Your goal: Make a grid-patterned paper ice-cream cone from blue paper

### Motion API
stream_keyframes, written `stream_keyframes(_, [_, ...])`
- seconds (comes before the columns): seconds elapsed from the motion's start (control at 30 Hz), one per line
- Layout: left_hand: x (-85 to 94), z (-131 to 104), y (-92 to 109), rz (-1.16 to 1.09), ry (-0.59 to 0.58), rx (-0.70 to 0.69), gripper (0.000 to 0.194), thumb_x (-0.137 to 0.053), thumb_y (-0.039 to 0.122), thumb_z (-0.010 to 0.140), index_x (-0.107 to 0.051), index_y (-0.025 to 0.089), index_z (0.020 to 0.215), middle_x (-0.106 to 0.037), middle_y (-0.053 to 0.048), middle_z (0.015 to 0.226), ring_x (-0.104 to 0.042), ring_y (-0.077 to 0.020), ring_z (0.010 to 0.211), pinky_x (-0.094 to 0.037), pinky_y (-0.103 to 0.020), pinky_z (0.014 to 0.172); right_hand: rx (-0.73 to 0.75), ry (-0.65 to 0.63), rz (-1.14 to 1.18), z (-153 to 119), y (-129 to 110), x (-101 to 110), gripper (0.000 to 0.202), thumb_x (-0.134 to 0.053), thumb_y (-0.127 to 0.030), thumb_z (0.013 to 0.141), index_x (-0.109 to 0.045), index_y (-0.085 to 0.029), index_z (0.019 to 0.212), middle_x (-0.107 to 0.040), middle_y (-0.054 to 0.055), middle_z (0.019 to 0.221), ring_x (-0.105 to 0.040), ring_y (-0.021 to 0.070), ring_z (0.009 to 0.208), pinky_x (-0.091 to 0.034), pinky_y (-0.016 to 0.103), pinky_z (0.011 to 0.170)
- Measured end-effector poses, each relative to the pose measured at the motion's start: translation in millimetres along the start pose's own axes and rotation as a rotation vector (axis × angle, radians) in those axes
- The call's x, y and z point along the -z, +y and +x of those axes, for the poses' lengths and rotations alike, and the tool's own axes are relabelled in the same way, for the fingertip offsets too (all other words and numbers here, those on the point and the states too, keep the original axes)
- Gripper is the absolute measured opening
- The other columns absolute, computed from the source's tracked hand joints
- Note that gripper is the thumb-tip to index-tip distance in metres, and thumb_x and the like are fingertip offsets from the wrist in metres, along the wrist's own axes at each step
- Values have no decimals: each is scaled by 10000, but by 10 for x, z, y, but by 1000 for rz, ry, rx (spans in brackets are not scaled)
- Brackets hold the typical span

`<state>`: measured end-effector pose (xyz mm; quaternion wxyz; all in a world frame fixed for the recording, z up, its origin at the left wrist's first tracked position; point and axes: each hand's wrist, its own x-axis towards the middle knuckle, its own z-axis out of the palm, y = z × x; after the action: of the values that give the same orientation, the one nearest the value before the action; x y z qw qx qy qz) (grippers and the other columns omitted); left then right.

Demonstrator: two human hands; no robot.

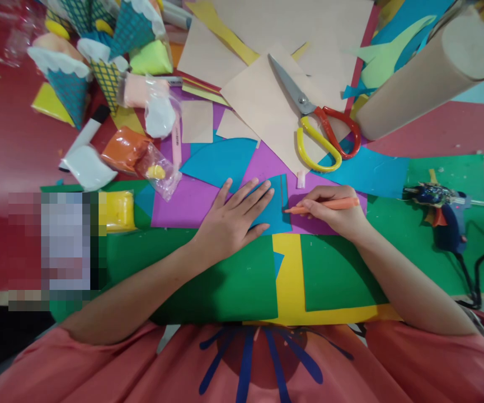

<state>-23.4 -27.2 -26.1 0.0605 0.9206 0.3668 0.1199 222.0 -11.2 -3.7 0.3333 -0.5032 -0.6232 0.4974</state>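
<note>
My left hand (237, 215) lies flat with its fingers spread on a piece of blue craft foam (276, 193), pressing it onto a purple sheet (183, 201). In my right hand (329, 210) is an orange marker (325, 205), held in a writing grip. Its tip touches the blue foam near the right edge, where a thin dark line runs down. A second blue piece with a curved edge (220, 159) lies just beyond my left fingers. Above my right hand, a small whitish scrap (301, 179) rests on the purple sheet.
Scissors (304, 103) with red and yellow handles lie on beige sheets (245, 89). A beige roll (418, 78) and a glue gun (449, 215) are at the right. Cone shapes (63, 84) and clay packets (126, 148) crowd the left. Green sheets (208, 274) cover the near side.
</note>
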Motion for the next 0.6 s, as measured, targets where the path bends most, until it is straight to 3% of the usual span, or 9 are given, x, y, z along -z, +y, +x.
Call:
stream_keyframes(0.1, [41,2,-4,-19,22,-3,539,-316,431,1024,-377,141,1475,-474,-124,1488,-410,-252,1405,-141,-503,1219,-64,79,151,5,5,10,203,-685,-307,806,-698,-176,651,-689,4,601,-604,105,499,-455,221,461])
stream_keyframes(0.27, [123,-6,-2,-55,33,-88,403,-386,373,1011,-590,174,1295,-615,-92,1352,-576,-215,1251,-378,-409,1129,-73,126,240,9,0,7,257,-709,-417,794,-700,-178,701,-685,2,609,-598,98,479,-486,225,464])
stream_keyframes(0.4, [123,2,2,-48,-39,-108,448,-383,368,1013,-536,126,1357,-548,-126,1422,-521,-254,1317,-401,-446,1113,-58,128,157,-7,-5,-14,265,-710,-434,800,-708,-176,735,-686,6,636,-595,93,494,-482,224,479])
stream_keyframes(0.6, [120,16,-6,-85,-50,-92,454,-379,367,1016,-528,118,1366,-535,-132,1433,-514,-266,1326,-426,-452,1096,4,103,52,-11,33,-48,195,-668,-346,852,-712,-167,789,-686,10,685,-616,100,548,-484,230,513])
